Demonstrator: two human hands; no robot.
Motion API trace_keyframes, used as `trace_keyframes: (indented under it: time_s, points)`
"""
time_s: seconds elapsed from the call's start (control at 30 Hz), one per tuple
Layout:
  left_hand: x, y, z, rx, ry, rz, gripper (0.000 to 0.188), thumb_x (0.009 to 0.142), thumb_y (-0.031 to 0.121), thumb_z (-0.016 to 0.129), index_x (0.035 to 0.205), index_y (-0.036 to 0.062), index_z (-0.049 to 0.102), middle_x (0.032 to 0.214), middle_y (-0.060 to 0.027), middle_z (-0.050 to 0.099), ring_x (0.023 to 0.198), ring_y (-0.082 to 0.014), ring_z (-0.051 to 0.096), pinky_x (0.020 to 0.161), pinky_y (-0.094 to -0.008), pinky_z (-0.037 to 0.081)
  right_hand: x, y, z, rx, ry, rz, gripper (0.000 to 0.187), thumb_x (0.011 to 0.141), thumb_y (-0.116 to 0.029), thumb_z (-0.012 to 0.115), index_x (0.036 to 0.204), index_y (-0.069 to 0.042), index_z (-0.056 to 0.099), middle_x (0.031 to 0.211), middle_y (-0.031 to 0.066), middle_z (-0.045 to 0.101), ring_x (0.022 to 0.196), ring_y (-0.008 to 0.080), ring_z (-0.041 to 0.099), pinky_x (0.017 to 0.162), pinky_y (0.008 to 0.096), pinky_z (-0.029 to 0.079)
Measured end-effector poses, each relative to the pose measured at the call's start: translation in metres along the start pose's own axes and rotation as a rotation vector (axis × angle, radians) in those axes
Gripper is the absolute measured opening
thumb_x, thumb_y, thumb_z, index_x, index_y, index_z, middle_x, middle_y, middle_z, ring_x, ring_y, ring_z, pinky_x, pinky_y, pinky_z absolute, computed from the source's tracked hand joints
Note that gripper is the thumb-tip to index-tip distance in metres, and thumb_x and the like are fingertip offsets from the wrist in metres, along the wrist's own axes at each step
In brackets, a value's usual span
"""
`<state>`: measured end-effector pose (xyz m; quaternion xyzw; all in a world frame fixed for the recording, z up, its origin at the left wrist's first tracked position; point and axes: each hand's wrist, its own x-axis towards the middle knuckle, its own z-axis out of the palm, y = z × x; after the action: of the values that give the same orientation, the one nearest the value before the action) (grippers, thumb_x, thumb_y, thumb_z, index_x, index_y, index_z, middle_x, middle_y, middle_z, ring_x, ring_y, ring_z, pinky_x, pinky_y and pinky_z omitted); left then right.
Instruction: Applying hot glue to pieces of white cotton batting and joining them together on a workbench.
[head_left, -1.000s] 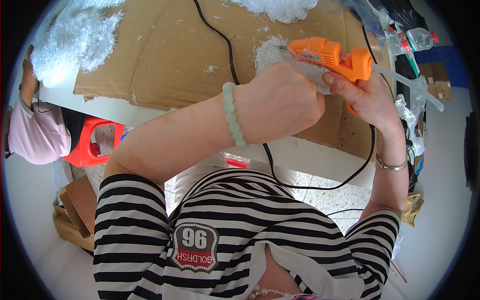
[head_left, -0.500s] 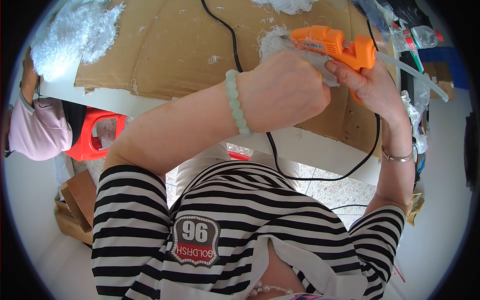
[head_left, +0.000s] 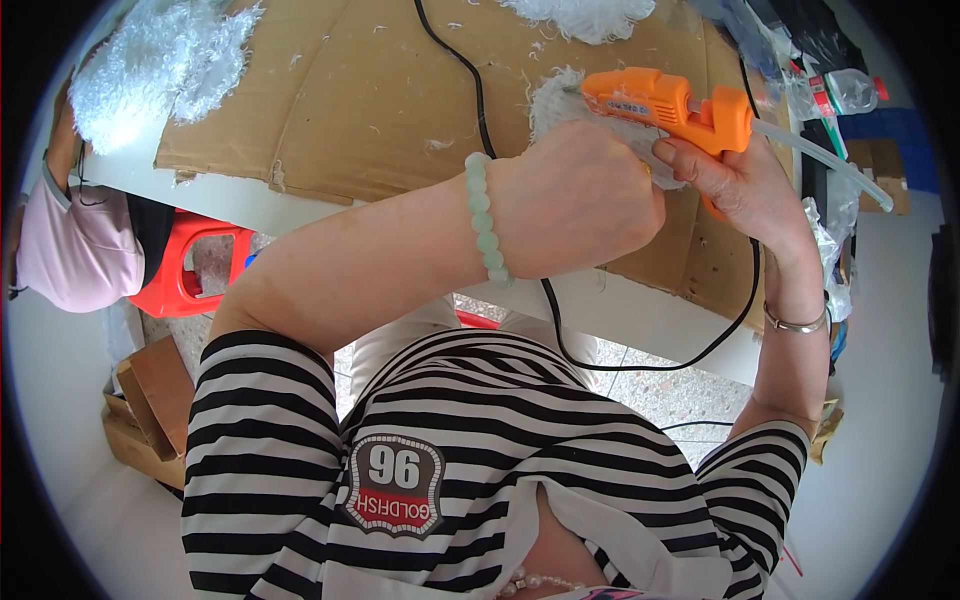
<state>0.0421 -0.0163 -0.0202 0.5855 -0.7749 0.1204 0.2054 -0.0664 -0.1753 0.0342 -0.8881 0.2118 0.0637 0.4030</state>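
My right hand [head_left: 745, 195] is wrapped round the grip of an orange hot glue gun [head_left: 650, 100], with a pale translucent glue stick [head_left: 830, 160] jutting from its back end. The gun's nozzle points left, over a white fuzzy piece [head_left: 552, 105]. My left hand [head_left: 580, 205] is closed, its back toward me, just below the gun. The fuzzy piece shows beyond this hand and appears held in it; the fingertips are hidden. A pale green bead bracelet [head_left: 482, 220] circles my left wrist.
Brown cardboard [head_left: 370, 100] covers the white table [head_left: 270, 215]. White fluffy material lies in a heap [head_left: 160, 80] at far left and a smaller clump [head_left: 590, 15] at the back. A black cord [head_left: 475, 75] crosses the cardboard. Right: a plastic bottle [head_left: 850, 92]. Left: a red stool [head_left: 185, 285] and another person's arm [head_left: 65, 140].
The whole view has shifted slightly, with the table sitting a little lower in the picture. Both hands keep nearly the same pose, the glue gun still over the fuzzy piece.
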Motion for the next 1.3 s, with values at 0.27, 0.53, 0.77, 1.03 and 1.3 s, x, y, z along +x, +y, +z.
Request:
trace_keyframes:
  time_s: [0.27,0.53,0.77,1.03,1.3]
  points:
    - [0.0,-0.001,0.001,-0.029,0.006,-0.003,0.009,0.065,0.008,0.059,0.063,0.0051,0.05,0.048,-0.0074,0.05,0.046,-0.0207,0.055,0.043,-0.0318,0.043,0.002,-0.013,-0.004,-0.154,-0.038,0.095,0.043,0.084,-0.023,0.066,0.117,0.0,0.051,0.095,0.0022,0.061,0.083,0.0088,0.056,0.076,0.0233,0.045]
    - [0.0,-0.001,-0.001,-0.048,0.025,0.011,0.009,0.064,0.008,0.059,0.063,0.0044,0.051,0.048,-0.0076,0.05,0.047,-0.0207,0.056,0.044,-0.0315,0.044,-0.001,-0.016,-0.003,-0.009,-0.044,0.003,0.05,0.084,-0.023,0.066,0.124,0.0,0.047,0.099,0.0057,0.063,0.087,0.0101,0.057,0.079,0.0239,0.046]
    - [0.001,-0.001,0.0,-0.029,0.005,0.015,0.009,0.064,0.009,0.059,0.064,0.0044,0.052,0.049,-0.0073,0.051,0.047,-0.0205,0.056,0.044,-0.0315,0.044,0.0,-0.018,-0.004,-0.153,-0.03,0.067,0.053,0.085,-0.023,0.065,0.126,0.001,0.044,0.097,0.0061,0.064,0.088,0.0108,0.058,0.078,0.0244,0.047]
    - [0.001,0.0,0.001,-0.018,0.0,0.008,0.009,0.063,0.009,0.059,0.062,0.0048,0.051,0.049,-0.007,0.051,0.048,-0.0202,0.056,0.045,-0.0311,0.045,0.001,-0.011,-0.005,-0.224,-0.018,-0.053,0.044,0.083,-0.029,0.067,0.116,-0.003,0.055,0.092,0.0018,0.064,0.08,0.0081,0.055,0.071,0.0225,0.045]
    - [0.0,0.0,0.0,-0.033,0.024,0.007,0.009,0.064,0.008,0.059,0.063,0.0048,0.051,0.048,-0.007,0.051,0.047,-0.0204,0.056,0.046,-0.031,0.045,0.001,-0.011,-0.005,-0.168,0.024,-0.003,0.045,0.082,-0.03,0.067,0.116,-0.002,0.055,0.089,0.0004,0.062,0.077,0.0073,0.053,0.068,0.0221,0.044]
